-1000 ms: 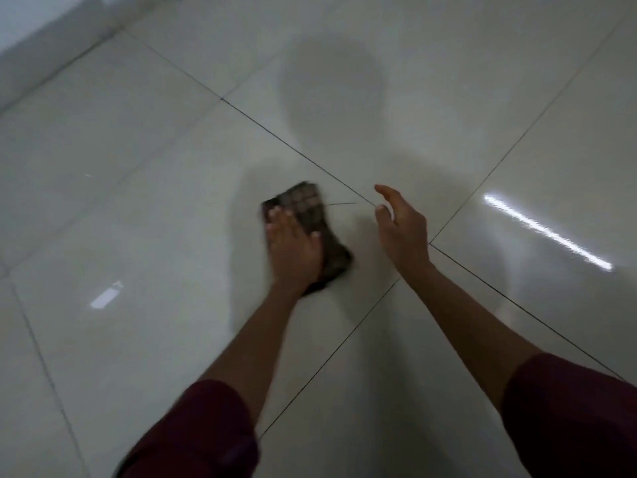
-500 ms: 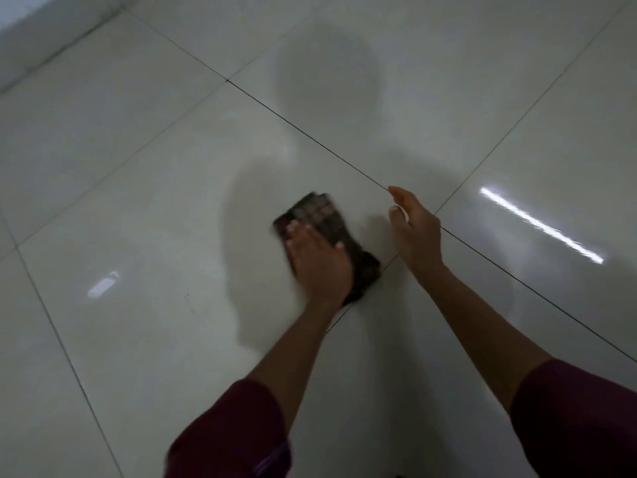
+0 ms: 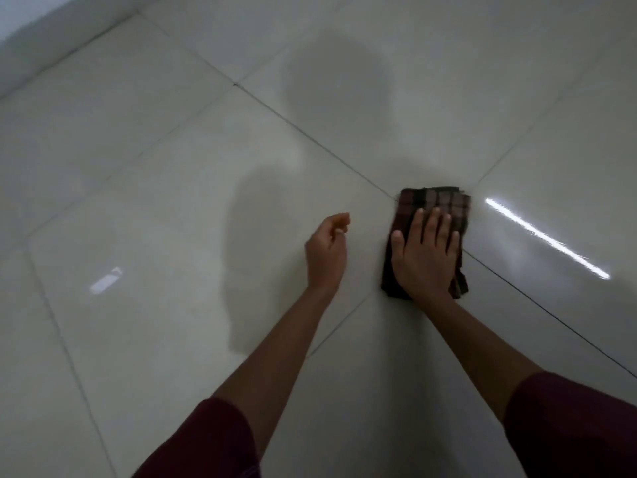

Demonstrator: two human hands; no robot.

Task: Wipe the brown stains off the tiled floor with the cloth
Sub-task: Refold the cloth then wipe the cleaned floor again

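Right now our right hand (image 3: 425,258) lies flat on the cloth (image 3: 432,205), fingers straight, palm pressing it to the floor (image 3: 165,215); no curl round it. The cloth is folded, checked brown, and sits over the grout cross where four tiles meet. Our left hand (image 3: 327,253) hovers just beside it, fingers loosely curled, holding nothing, apart from the cloth.

We can't make out any brown stains in this dim, blurred view, so we can't judge how much is left; prob. mid-wipe.

To do the stroke well: keep the whole palm down w/ even pressure, so the folded edge doesn't roll under. Short overlapping passes, esp. along the grout line where dirt lodges. Refold to a fresh face if it smears. Left hand could brace on the floor for balance.
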